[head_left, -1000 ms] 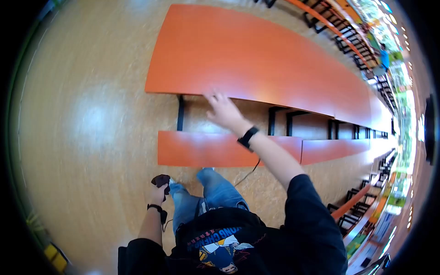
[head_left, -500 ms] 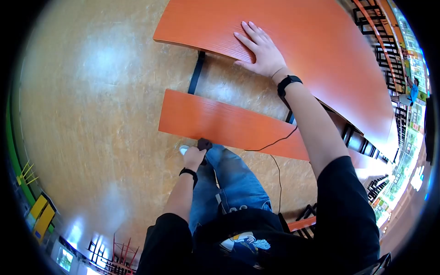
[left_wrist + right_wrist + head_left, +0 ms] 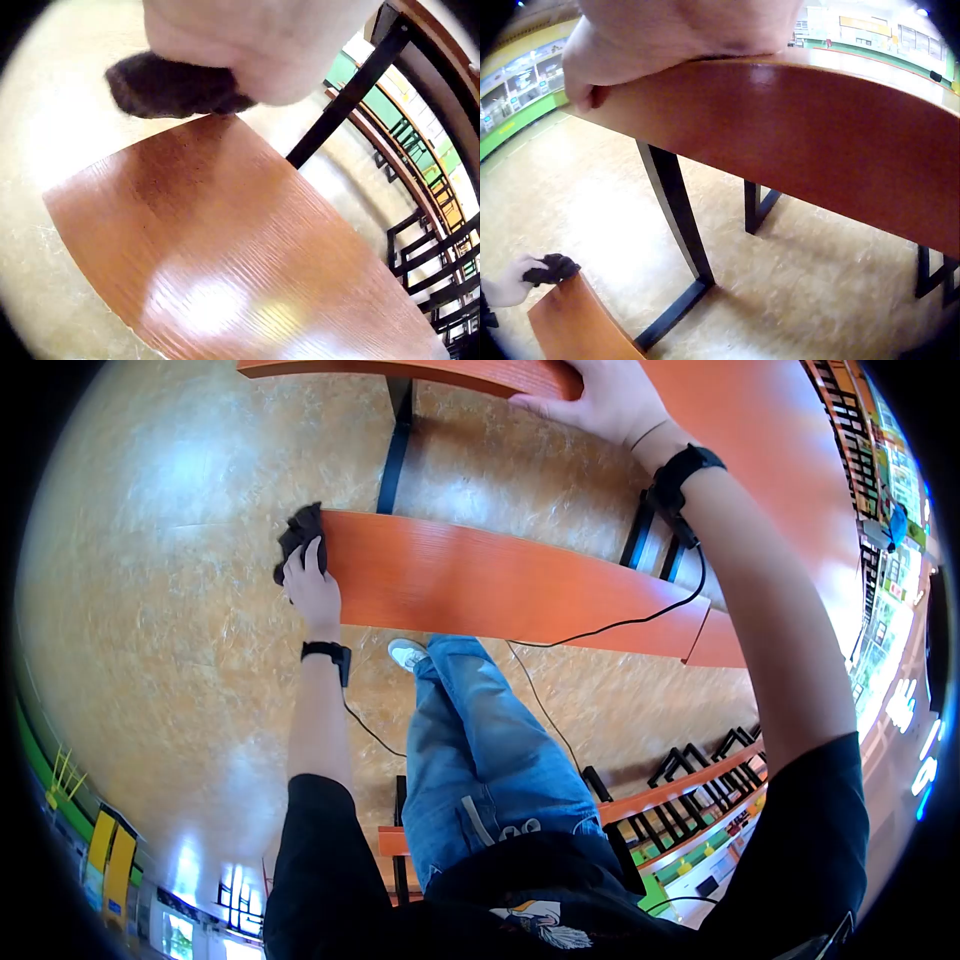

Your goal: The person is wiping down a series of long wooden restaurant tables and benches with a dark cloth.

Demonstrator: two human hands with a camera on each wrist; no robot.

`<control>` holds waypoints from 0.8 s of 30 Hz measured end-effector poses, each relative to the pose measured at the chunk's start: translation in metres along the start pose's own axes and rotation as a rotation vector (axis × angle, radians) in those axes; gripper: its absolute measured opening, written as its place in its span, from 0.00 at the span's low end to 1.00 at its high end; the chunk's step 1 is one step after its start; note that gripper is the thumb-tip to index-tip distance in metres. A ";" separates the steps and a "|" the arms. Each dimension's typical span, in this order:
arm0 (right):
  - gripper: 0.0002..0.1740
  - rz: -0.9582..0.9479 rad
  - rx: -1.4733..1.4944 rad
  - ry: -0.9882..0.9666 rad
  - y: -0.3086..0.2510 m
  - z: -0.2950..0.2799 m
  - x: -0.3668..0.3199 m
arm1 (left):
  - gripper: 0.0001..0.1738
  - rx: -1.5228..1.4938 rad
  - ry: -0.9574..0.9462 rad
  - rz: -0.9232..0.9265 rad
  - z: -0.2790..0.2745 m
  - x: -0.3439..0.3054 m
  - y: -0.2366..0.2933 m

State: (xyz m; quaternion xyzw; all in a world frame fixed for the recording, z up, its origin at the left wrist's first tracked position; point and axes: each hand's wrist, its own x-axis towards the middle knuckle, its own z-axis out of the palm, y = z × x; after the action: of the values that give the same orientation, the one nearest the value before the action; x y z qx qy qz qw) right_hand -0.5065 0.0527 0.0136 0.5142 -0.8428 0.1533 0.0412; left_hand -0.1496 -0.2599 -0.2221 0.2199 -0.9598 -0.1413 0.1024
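One crumpled dark cloth [image 3: 300,540] is gripped in the curled fingers of a person's left hand [image 3: 315,595] at the end of one orange bench [image 3: 480,575]. The one right hand [image 3: 615,400], thumb spread apart, rests on the edge of one orange table [image 3: 745,430]. Only the head view shows a white shoe [image 3: 406,653], near the bench.

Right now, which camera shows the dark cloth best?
The head view: the dark cloth and the left hand holding it at the bench show clearly. The left wrist view shows it larger but blurred and partly hidden; the right wrist view, small at lower left.
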 end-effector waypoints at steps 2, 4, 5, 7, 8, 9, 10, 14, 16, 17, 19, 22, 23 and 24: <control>0.49 -0.007 0.008 0.019 0.003 0.002 0.008 | 0.31 0.028 -0.405 -0.087 0.033 0.001 -0.025; 0.48 -0.032 0.016 0.051 0.003 0.001 0.008 | 0.27 -0.003 -0.378 -0.095 0.035 0.013 -0.008; 0.48 -0.027 0.014 0.046 0.004 0.003 0.006 | 0.24 -0.026 -0.333 -0.116 0.039 0.018 -0.005; 0.49 -0.029 0.021 0.046 0.003 0.003 0.003 | 0.20 -0.103 -0.332 -0.091 0.041 0.014 -0.001; 0.49 -0.026 0.037 0.034 0.005 0.002 0.001 | 0.19 -0.141 -0.370 -0.051 0.039 0.006 0.005; 0.49 -0.033 0.037 0.040 0.005 0.001 0.000 | 0.18 -0.176 -0.406 -0.011 0.037 -0.001 0.011; 0.49 -0.014 0.027 0.018 0.003 -0.001 -0.003 | 0.17 -0.211 -0.425 0.033 0.037 -0.015 0.014; 0.49 0.025 0.015 -0.022 -0.005 -0.011 -0.008 | 0.15 -0.327 -0.627 0.152 0.040 -0.090 0.048; 0.49 0.060 0.012 -0.059 -0.010 -0.011 -0.004 | 0.17 -0.392 -0.744 0.257 0.057 -0.135 0.067; 0.49 0.043 0.012 -0.059 -0.010 -0.012 -0.002 | 0.18 -0.416 -0.950 0.166 0.053 -0.147 0.092; 0.49 0.062 0.010 -0.073 -0.011 -0.014 0.002 | 0.22 -0.433 -1.107 0.285 0.054 -0.160 0.131; 0.49 0.065 -0.012 -0.095 -0.012 -0.019 0.007 | 0.21 -0.487 -1.048 0.514 0.085 -0.186 0.167; 0.49 0.061 -0.011 -0.104 -0.012 -0.020 0.007 | 0.21 -0.474 -0.975 0.598 0.091 -0.189 0.177; 0.49 0.080 -0.009 -0.107 -0.014 -0.021 0.009 | 0.18 -0.411 -0.987 0.616 0.094 -0.189 0.181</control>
State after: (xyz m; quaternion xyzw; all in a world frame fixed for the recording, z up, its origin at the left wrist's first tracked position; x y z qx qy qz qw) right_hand -0.5000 0.0452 0.0384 0.4873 -0.8644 0.1234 -0.0079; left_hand -0.0782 0.0031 -0.2790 -0.1832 -0.8664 -0.3724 -0.2776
